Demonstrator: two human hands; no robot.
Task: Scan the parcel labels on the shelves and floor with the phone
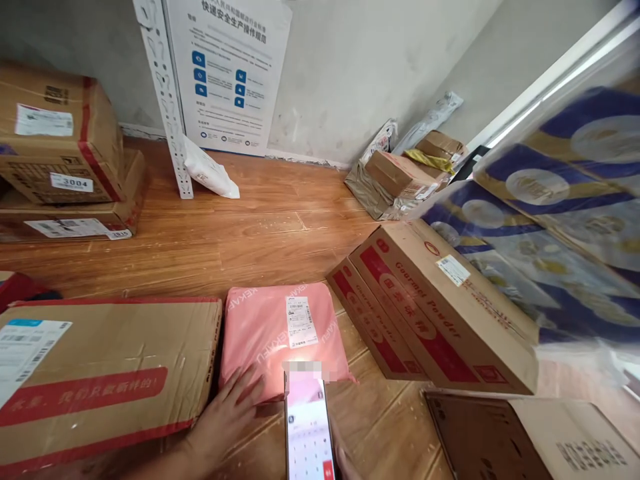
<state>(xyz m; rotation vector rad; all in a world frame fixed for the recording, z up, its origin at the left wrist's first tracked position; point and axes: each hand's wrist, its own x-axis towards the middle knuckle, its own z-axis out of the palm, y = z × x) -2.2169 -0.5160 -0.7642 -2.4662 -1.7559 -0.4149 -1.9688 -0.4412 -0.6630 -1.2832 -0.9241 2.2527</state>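
Observation:
A pink plastic mail parcel [280,337] with a white shipping label lies on the wooden floor in front of me. My left hand [225,417] rests flat on its near left corner, fingers spread. A smartphone [309,427] with a lit screen showing a keypad is held upright just below the parcel, its flash lighting the pink wrap. My right hand [343,460] grips the phone from below, and only a little of it shows at the frame's bottom edge.
A large cardboard box with a red stripe [100,373] sits at left. Two "Gourmet Powder" cartons [430,313] lie at right beside blue patterned packs [550,220]. More boxes [55,140] are stacked far left, small parcels [400,177] by the wall, and a shelf post [163,93] with a poster.

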